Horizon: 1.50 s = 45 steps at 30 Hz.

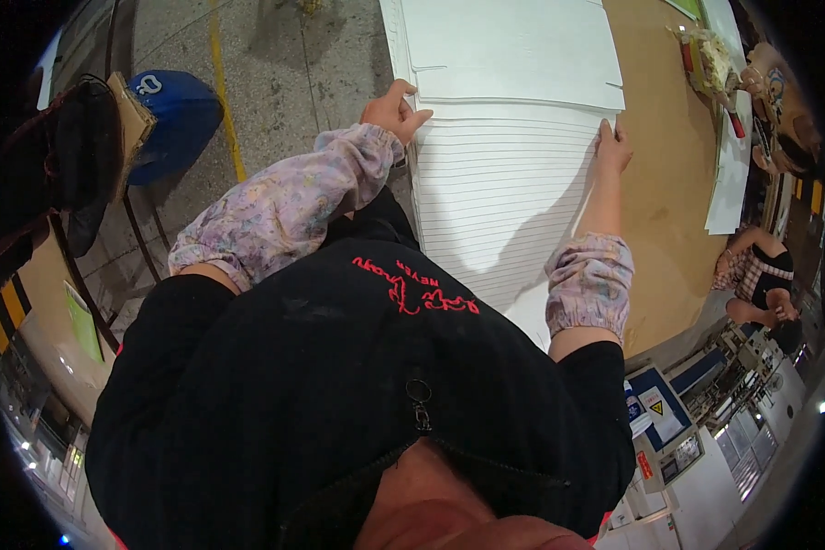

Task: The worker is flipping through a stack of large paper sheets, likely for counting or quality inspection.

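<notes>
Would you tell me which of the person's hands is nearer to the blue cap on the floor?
Left. The left hand grips the left edge of the white sheet stack, on the blue cap's side; the right hand rests at the stack's far edge.

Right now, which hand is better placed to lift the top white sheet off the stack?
Probably the left hand: its fingers curl over the stack of white sheets at the top sheet's corner. The right hand lies flat against the stack's far edge.

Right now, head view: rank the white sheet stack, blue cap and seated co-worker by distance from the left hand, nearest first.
1. White sheet stack: under the left hand, at its left edge.
2. Blue cap: on the floor, left.
3. Seated co-worker: far right, past the table.
</notes>
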Tool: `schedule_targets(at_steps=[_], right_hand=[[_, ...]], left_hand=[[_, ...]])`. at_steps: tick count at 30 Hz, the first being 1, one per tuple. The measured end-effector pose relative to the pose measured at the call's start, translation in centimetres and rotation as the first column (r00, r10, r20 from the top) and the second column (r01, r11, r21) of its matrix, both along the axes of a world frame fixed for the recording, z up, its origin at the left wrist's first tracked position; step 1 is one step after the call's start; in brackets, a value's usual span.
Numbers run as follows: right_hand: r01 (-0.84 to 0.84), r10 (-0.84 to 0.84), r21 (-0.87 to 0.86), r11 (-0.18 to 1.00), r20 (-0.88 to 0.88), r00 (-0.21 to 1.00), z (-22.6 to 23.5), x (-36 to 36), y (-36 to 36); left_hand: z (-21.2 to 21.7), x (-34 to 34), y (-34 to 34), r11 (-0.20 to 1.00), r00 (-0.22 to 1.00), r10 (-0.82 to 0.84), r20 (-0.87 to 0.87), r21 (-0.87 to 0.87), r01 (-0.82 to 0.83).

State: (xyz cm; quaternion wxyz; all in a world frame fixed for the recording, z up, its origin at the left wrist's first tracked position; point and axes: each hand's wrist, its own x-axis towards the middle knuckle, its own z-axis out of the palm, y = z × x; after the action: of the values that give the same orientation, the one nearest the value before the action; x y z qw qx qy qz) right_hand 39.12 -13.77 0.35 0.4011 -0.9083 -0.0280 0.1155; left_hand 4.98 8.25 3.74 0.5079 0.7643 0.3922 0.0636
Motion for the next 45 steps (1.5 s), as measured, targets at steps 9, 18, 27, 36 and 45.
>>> schedule_targets(at_steps=[9, 18, 27, 36, 45], right_hand=[[-0.166, 0.235, -0.294, 0.941, 0.217, 0.947, -0.2, 2.9, 1.5], [-0.192, 0.171, -0.266, 0.945, -0.102, 0.98, 1.4, 3.6, 2.3], [0.181, -0.115, 0.33, 0.926, -0.208, 0.971, 1.8, 0.7, -0.6], [-0.024, 0.297, 0.416, 0.909, -0.607, 0.737, 7.4, -16.4, 4.2], [0.135, 0.217, 0.456, 0.88, -0.639, 0.738, 6.3, -17.3, 4.5]], left_hand=[[-0.7, 0.4, 0.8, 0.996, 0.999, 0.037, -0.034, 0.086, -0.034], [-1.3, 0.5, 0.1, 0.993, 0.991, 0.111, -0.073, -0.029, -0.113], [0.7, 1.6, -0.5, 0.764, 0.958, 0.187, -0.218, -0.581, -0.282], [0.4, 1.2, -0.4, 0.805, 0.962, 0.228, -0.151, -0.527, -0.273], [-1.0, 1.1, -0.5, 0.819, 0.967, 0.241, -0.087, -0.516, -0.251]])
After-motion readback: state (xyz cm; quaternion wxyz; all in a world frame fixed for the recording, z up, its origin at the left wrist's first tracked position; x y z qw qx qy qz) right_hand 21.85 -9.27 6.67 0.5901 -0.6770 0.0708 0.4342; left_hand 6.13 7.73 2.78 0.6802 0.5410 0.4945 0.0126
